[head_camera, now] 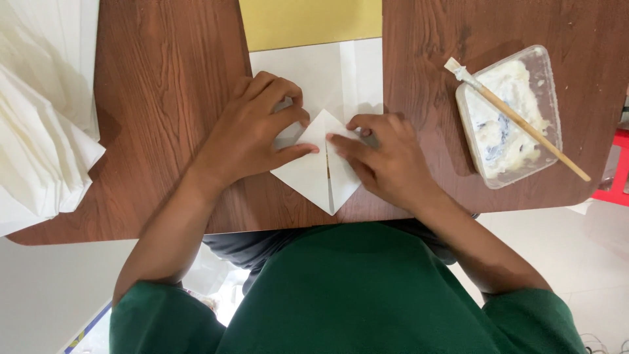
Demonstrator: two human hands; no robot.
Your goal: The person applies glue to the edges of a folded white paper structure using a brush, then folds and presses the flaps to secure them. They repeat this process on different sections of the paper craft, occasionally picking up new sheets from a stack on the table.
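Observation:
A white paper sheet [321, 174] lies on the brown wooden table [164, 98], its near end folded into a point with two flaps meeting at a centre seam. My left hand [252, 131] presses the left flap down, thumb lying along the fold. My right hand [386, 160] rests on the right flap with its fingertips at the seam. Both hands lie flat on the paper rather than gripping it.
A clear plastic tub [547, 85] of white paste sits at the right, with a wooden-handled brush [517, 121] lying across it. A stack of folded white paper [39, 131] fills the left edge. A yellow sheet [308, 23] lies beyond the white one.

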